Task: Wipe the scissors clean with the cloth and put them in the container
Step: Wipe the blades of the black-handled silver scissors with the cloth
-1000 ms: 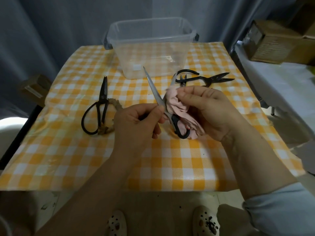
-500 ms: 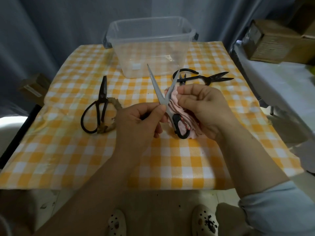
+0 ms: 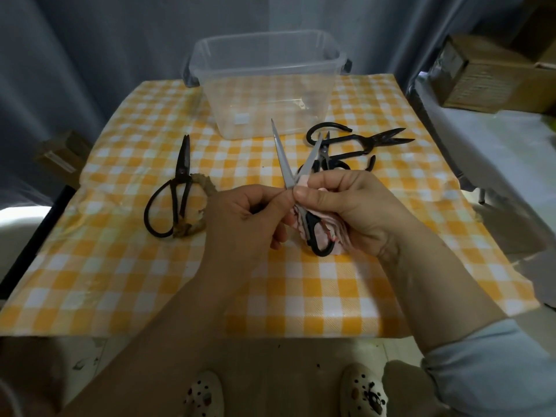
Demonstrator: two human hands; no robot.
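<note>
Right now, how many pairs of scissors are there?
4. Silver pair in left hand, right hand pressing cloth on it; black pair lying left; large black shears lying right; small pair by their handles, partly hidden.

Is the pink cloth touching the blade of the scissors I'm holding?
Touching. The head view shows the right hand pinching the pink cloth around one blade of the open scissors.

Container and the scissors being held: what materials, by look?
Container: clear, glossy plastic; the checked tablecloth shows through its walls. Held scissors: bright, smooth metal blades, likely steel; the matte black handles are probably plastic, though the frame cannot confirm that.
</note>
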